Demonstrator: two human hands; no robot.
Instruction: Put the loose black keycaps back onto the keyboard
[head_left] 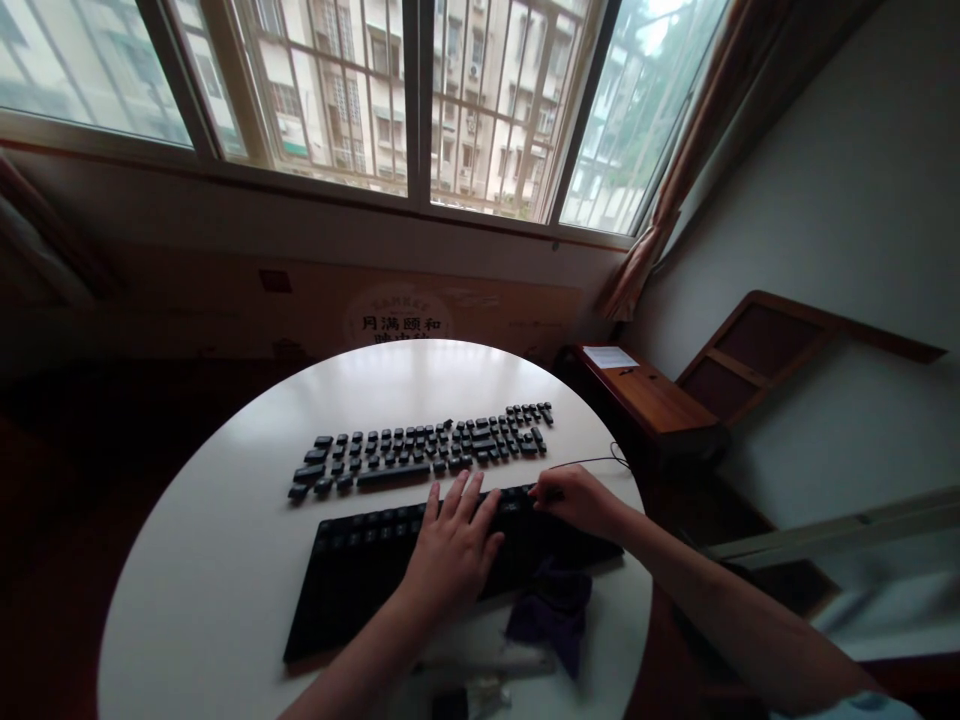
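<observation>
Black keyboard (352,595) lies on the white table (195,580), my left hand (454,545) spread loosely across its middle, my right hand (579,497) curled at its far edge, whether gripping anything I cannot tell, with loose keycaps (394,475) beyond.

White round table (202,540) bore black keyboard (352,590). Loose black keycaps (394,477) lay in rows just beyond. Thin cable (592,460) reached right edge. Purple cloth (555,605) sat crumpled nearer; small items (487,695) (too blurred to name) lay beside near edge.
</observation>
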